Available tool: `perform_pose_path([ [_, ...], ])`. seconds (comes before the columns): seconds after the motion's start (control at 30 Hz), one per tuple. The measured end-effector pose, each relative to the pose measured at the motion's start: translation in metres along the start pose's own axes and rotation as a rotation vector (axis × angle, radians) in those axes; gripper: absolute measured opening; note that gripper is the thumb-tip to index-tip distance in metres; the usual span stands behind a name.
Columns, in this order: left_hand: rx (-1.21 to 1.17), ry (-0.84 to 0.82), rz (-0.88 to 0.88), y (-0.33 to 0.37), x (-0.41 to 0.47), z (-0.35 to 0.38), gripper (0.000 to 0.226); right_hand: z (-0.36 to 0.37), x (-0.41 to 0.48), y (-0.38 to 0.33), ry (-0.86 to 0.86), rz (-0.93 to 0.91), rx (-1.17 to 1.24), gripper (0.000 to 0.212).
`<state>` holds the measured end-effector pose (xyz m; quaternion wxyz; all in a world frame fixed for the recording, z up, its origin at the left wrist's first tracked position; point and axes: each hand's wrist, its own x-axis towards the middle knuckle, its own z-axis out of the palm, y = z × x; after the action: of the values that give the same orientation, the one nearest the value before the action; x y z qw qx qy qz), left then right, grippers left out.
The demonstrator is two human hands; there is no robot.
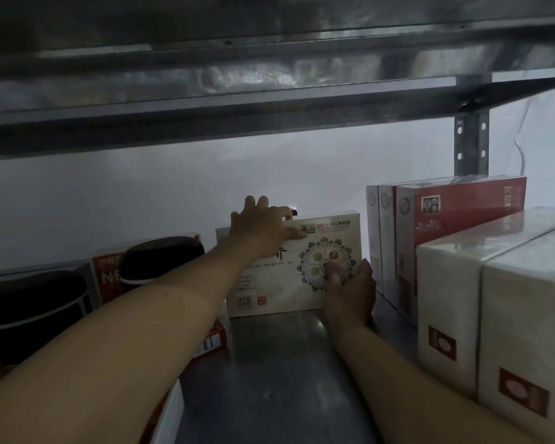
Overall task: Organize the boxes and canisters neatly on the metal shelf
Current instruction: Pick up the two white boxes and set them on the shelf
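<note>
The metal shelf (269, 363) is carrying the flat cream box (279, 290) upright at the back, between black canisters (161, 254) and red boxes (462, 213). The left hand (260, 225) is gripping its top edge and the right hand (350, 290) its lower right edge. It seems they are placing it, and next it is probably needing a push square against its neighbours.

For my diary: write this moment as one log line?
cream box: upright at back | left hand: grips top edge | right hand: grips right edge

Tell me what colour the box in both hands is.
The cream box bears a dark round medallion pattern; head view.
</note>
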<state>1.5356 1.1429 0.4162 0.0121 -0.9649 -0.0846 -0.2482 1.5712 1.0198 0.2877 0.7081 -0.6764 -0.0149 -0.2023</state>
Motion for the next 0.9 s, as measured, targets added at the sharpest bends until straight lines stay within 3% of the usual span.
perform_pose_path([
  [0.43, 0.045, -0.043, -0.008, -0.007, -0.007, 0.005, 0.072, 0.002, 0.002, 0.000, 0.019, -0.013, 0.000, 0.058],
  [0.57, 0.056, 0.011, 0.017, -0.010, -0.008, 0.008, 0.072, 0.002, 0.002, 0.000, 0.016, -0.001, 0.001, 0.052],
  [0.9, 0.099, 0.066, 0.020, -0.009, -0.008, 0.014, 0.071, 0.006, 0.004, 0.002, -0.002, -0.037, -0.071, 0.062],
])
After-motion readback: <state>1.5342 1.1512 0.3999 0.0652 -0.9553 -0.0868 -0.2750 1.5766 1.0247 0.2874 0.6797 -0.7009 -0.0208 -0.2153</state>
